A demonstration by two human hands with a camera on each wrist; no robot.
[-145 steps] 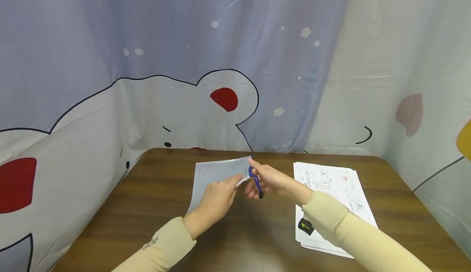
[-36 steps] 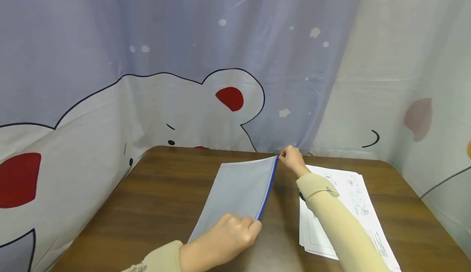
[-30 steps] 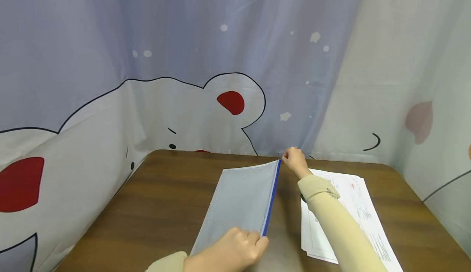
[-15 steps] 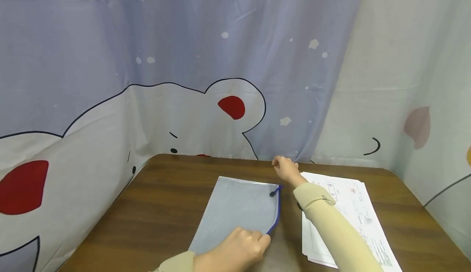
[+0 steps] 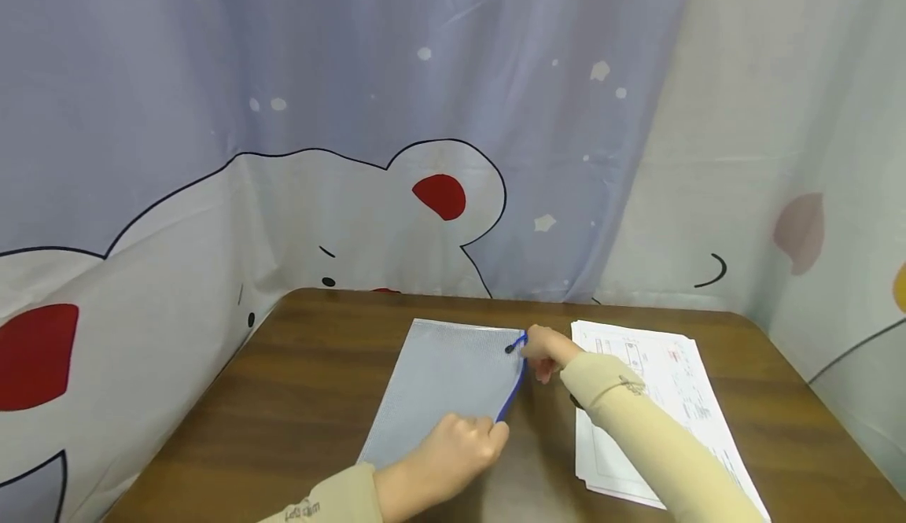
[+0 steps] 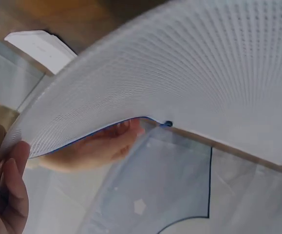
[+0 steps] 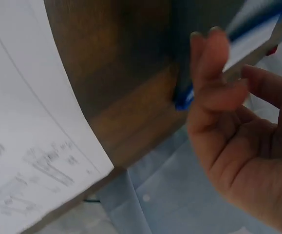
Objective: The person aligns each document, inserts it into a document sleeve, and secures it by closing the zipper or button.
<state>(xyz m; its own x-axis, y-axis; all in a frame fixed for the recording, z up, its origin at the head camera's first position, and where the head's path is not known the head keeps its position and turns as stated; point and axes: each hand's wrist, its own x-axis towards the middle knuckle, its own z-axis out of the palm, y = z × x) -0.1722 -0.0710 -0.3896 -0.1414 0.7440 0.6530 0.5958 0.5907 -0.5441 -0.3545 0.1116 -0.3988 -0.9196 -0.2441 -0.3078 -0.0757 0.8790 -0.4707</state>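
Observation:
A translucent ribbed zipper pouch (image 5: pixel 446 373) with a blue zipper (image 5: pixel 508 402) along its right side lies in the middle of the table. My left hand (image 5: pixel 453 452) pinches the near end of that zipper side, and the left wrist view shows the pouch bowing up from those fingers (image 6: pixel 17 183). At the far right corner a blue pull cord with a black end (image 5: pixel 511 348) rests over the pouch. My right hand (image 5: pixel 548 350) is beside this corner. In the right wrist view its fingers (image 7: pixel 214 58) are bent and apart from the thumb, beside the blurred blue edge.
A stack of printed drawings (image 5: pixel 644 381) lies on the right of the wooden table (image 5: pixel 297 397), partly under my right sleeve. A patterned curtain (image 5: pixel 354 216) hangs behind the table's far edge.
The right hand has let go of the far zipper corner, which sank, and has come nearer beside it. Earlier it was at the zipper pull. The left hand keeps its pinch.

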